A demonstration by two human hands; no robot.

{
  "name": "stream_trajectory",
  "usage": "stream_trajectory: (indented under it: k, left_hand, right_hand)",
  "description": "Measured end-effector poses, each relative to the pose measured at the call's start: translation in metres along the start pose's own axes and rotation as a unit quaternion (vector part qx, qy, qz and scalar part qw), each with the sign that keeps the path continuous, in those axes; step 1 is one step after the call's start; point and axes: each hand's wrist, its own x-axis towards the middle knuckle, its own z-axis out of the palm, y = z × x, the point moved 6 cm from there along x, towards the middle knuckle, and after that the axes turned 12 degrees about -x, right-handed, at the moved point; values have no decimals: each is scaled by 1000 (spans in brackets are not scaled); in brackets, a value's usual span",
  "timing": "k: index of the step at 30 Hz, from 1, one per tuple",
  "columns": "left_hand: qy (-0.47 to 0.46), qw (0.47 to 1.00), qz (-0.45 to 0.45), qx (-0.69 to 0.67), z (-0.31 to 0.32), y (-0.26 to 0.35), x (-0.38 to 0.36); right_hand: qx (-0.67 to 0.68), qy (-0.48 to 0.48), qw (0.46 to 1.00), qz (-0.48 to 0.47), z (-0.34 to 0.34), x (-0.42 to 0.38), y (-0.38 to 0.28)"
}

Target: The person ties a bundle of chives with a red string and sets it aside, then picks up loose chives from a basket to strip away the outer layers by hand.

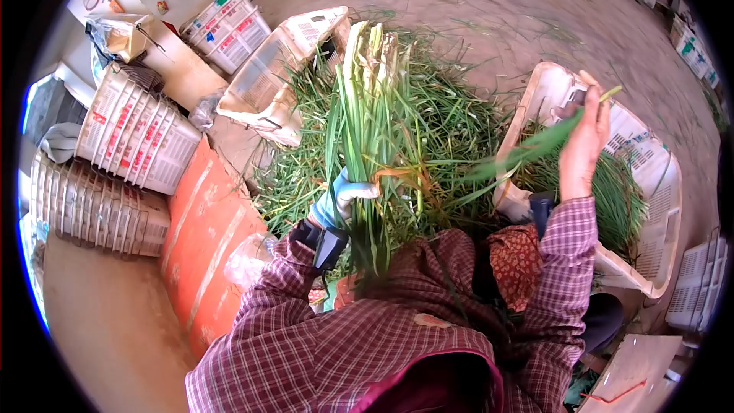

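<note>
My left hand [341, 196], in a blue and white glove, is closed around an upright bunch of long green stalks [355, 126] with pale stem ends, which look like green garlic. The bunch stands in front of my body, its leaves hanging below the hand. Off to the right and raised, my right hand [585, 141] grips a single green stalk [535, 147]; its leaf trails leftward, blurred by motion, and its tip pokes out beyond the fingers. Beneath both hands lies a large heap of loose green leaves [459, 130].
On the right stands a white crate [664, 183] holding greens [615, 203]. Another white crate [260, 80] lies tipped behind the heap. Stacked crates [138, 126] line the left, beside an orange board [218, 237]. Scattered leaves cover the floor [474, 8].
</note>
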Motion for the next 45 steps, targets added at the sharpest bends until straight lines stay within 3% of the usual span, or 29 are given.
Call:
stream_trajectory:
  k: [4,5,6,7,8,10,12,13,16,20,21,22,24,27,30,32,34,36,37,40,41,43,45]
  left_hand:
    - [-30,1000,-4,7,15,5,4]
    - [-22,1000,-6,15,17,6,5]
    - [-23,1000,-7,15,24,9,5]
    - [-36,999,-7,-10,35,13,4]
    - [-50,998,-7,-35,42,15,3]
    - [-50,999,-9,-6,35,9,5]
    - [-44,998,-42,-2,35,4,3]
    - [-48,998,-42,-6,41,7,2]
    - [-33,998,-37,-42,36,4,1]
    - [-54,996,-77,-8,34,3,-1]
    - [-48,996,-68,-17,37,5,-4]
    - [-76,992,-94,-35,35,1,-5]
    - [-62,996,-59,-19,15,-11,-3]
    - [-76,994,-69,-46,-3,-22,-8]
    - [-64,995,-42,-61,-3,-18,-8]
    - [-60,995,-42,-67,-5,-17,-10]
    - [-70,995,-43,-57,-2,-15,-8]
    - [-90,992,-80,-34,11,-10,-10]
    - [-100,992,-77,-20,12,-10,-9]
    - [-120,989,-92,-6,18,-9,-9]
    - [-122,989,-80,-1,22,-4,-10]
    - [-123,990,-67,-9,20,-5,-9]
    - [-116,991,-52,-30,19,-7,-8]
  right_hand:
    - [-220,-120,966,-66,29,-18,-17]
    - [-203,-161,956,-139,52,-31,-15]
    - [-249,-230,939,-50,70,-47,-9]
    - [-245,-262,930,-85,88,-57,4]
    - [-212,-324,922,5,102,-72,10]
    - [-241,-366,899,12,121,-88,15]
    - [-201,-384,899,-60,135,-89,31]
    - [-188,-404,895,27,132,-92,28]
    - [-154,-397,902,74,121,-86,42]
    - [-173,-347,922,13,103,-69,35]
    - [-195,-330,923,36,95,-64,38]
    - [-227,-285,931,-13,87,-51,41]
    - [-191,-241,951,31,68,-29,37]
    - [-293,-158,940,-78,52,-4,39]
    - [-348,-183,912,-116,49,-5,72]
    - [-447,-231,859,-97,67,-34,54]
    - [-357,-294,886,-22,88,-52,47]
    - [-238,-315,918,-26,108,-67,22]
    - [-182,-346,920,33,117,-73,23]
    - [-128,-338,931,55,125,-72,36]
    - [-128,-337,931,54,127,-71,42]
    - [-118,-267,954,-69,119,-64,35]
    - [-176,-238,953,-60,105,-53,37]
